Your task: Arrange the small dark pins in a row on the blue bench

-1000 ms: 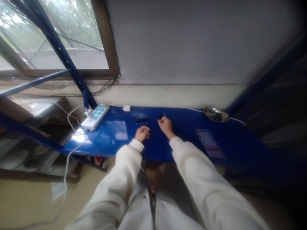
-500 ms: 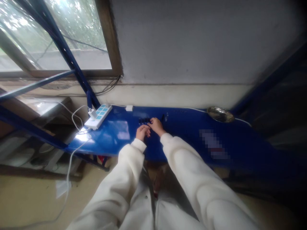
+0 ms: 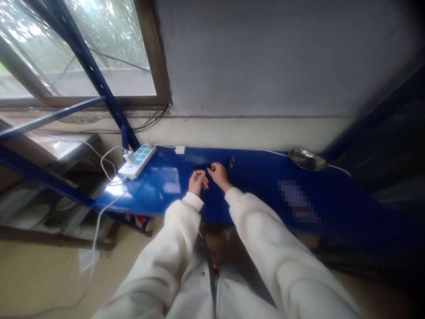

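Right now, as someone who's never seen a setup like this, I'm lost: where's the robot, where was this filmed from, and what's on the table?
There is no robot here: you see a person's bare left hand and right hand. One camera, worn on the head, looks forward and down past the pale sleeves.

On the blue table are a white power strip, a small white block and a shiny rounded metallic object.

Small dark pieces lie by the fingertips. They are too small to tell whether either hand grips one.

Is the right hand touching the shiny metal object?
Apart. The head view shows blue tabletop between the right hand and the shiny metal object.
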`<state>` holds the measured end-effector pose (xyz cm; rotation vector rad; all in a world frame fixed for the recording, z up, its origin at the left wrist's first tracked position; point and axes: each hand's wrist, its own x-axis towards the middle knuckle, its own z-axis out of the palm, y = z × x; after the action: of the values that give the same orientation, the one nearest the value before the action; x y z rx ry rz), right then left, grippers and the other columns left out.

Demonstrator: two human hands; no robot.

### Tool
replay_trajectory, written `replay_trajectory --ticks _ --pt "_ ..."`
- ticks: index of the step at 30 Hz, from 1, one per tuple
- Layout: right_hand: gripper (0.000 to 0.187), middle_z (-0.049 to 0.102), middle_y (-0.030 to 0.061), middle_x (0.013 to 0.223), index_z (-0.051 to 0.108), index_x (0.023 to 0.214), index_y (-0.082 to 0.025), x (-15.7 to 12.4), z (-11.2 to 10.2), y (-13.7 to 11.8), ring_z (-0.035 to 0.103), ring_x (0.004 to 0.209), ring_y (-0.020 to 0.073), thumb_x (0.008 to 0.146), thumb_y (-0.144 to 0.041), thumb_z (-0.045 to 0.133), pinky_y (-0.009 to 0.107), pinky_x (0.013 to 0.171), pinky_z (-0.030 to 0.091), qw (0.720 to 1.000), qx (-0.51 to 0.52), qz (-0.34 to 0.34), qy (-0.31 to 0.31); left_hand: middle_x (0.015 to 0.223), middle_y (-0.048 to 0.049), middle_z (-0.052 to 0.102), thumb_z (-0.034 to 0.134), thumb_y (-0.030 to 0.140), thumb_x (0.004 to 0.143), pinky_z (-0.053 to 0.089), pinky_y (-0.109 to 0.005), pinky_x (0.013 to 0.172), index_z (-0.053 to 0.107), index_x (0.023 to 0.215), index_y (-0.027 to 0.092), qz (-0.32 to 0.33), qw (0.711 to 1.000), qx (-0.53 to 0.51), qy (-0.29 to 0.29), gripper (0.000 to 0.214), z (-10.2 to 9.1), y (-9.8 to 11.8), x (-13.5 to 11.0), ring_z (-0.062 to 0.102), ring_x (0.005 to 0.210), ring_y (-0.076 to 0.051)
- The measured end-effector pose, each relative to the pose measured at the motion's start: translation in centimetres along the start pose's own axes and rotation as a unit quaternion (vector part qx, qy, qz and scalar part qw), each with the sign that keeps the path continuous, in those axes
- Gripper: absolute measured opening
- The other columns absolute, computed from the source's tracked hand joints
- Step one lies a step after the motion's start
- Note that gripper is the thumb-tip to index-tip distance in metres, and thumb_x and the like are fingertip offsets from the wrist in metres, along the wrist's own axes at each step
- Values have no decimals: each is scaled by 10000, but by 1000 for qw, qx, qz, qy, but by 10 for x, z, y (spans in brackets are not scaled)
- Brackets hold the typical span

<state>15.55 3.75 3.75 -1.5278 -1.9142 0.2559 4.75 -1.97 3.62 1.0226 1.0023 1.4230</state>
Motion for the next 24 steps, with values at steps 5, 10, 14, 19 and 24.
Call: replay_trajectory --ticks 5,10,14,19,24 --pt "161 566 83 842 574 820 -158 -18 -33 -12 486 778 171 796 -211 424 279 696 310 981 -128 -146 13 559 54 550 607 413 644 318 -163 330 371 1101 165 49 998 26 7 571 3 3 -2 471 326 -56" --pt "200 567 94 817 574 803 -150 -34 -49 -22 473 793 191 822 -183 378 312 715 276 960 -195 -202 3 566 11 583 615 405 637 332 -172 330 504 923 119 75 996 35 14 420 0 1 0 474 331 -57" --pt "219 584 80 820 572 885 -161 -43 -45 -15 499 767 176 832 -203 363 300 703 300 975 -132 -170 55 671 -34 631 620 389 635 343 -186 335 505 881 122 64 998 11 -6 381 -2 -3 3 506 355 -72" --pt "239 593 66 844 532 962 -162 -57 -31 1 522 694 140 836 -239 344 269 681 369 984 54 -123 114 736 -51 639 640 372 619 343 -186 345 492 879 121 25 997 -16 -73 390 -1 -5 2 539 393 -87" --pt "221 578 39 792 521 881 -175 -65 -27 7 512 642 114 830 -319 362 231 625 400 975 173 -98 98 599 -5 604 664 370 593 333 -180 343 498 874 110 -8 995 -10 -103 418 1 -5 0 547 393 -103"
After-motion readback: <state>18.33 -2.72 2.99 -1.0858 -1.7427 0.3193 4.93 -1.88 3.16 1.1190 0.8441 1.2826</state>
